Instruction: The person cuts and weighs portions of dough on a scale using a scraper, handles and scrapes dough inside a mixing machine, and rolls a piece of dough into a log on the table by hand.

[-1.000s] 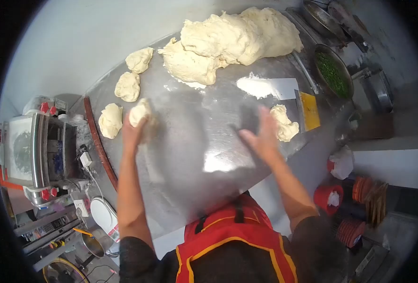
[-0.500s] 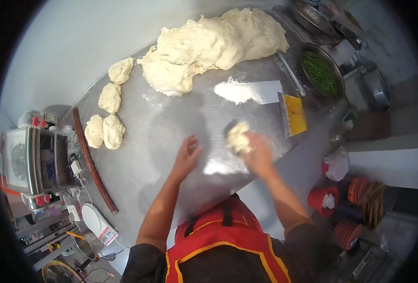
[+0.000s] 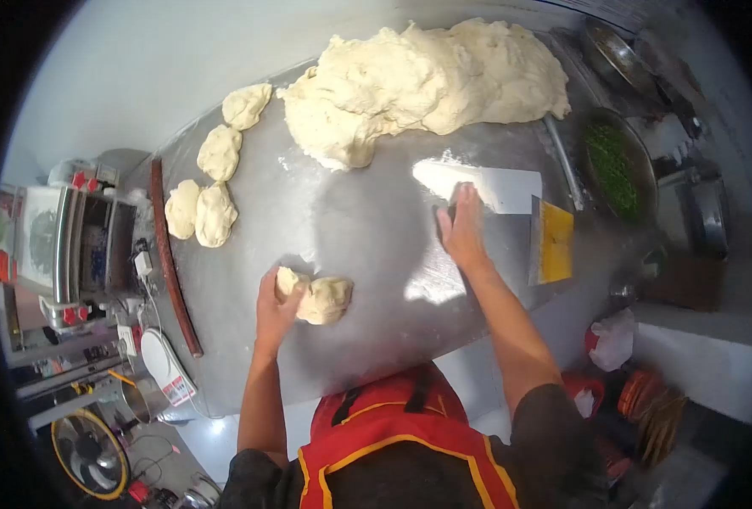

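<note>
My left hand [image 3: 276, 307] is curled around the left end of a lump of dough [image 3: 328, 299] on the metal table [image 3: 359, 348]. A narrower part of the dough shows between thumb and fingers; whether it is one lump or two touching pieces, I cannot tell. My right hand [image 3: 465, 229] is open, fingers stretched forward with thumb apart, at the near edge of a patch of white flour [image 3: 444, 176]. To its right lies a scraper with a yellow handle [image 3: 556, 243]. A large mass of dough [image 3: 427, 81] spreads along the back of the table.
Several dough portions [image 3: 220, 153] sit at the back left, beside a long brown rod [image 3: 170, 263]. A metal bar [image 3: 564, 161] and a bowl of chopped greens [image 3: 613, 170] are at the right. A white scale [image 3: 165, 366] stands off the table's left edge.
My left hand has moved left and down and now grips dough. My right hand has let go of its dough and moved up to the flour. The camera view has shifted slightly.
</note>
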`<state>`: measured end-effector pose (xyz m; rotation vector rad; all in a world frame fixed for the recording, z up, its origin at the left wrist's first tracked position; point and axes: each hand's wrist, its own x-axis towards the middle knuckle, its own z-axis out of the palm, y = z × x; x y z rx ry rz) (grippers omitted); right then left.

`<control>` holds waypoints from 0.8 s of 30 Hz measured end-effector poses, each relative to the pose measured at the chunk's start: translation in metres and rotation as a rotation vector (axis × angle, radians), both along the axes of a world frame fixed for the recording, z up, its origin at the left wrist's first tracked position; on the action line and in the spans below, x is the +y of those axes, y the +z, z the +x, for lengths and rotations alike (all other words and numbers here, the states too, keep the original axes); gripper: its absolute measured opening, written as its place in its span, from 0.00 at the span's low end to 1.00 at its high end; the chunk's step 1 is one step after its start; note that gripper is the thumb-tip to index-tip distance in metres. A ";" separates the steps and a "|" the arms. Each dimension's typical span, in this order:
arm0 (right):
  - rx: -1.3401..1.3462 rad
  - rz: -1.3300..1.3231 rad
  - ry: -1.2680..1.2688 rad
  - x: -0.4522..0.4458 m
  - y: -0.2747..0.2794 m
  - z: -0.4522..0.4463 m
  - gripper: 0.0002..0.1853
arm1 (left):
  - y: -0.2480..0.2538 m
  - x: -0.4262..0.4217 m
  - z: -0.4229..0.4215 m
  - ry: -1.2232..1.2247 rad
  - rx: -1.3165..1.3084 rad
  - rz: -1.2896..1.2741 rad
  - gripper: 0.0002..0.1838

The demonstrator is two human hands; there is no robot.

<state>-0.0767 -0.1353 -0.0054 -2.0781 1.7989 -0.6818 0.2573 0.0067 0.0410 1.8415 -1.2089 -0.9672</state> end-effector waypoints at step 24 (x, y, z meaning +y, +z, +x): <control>0.035 0.053 0.769 0.136 -0.063 0.171 0.28 | 0.037 0.034 0.061 0.290 0.209 -0.081 0.20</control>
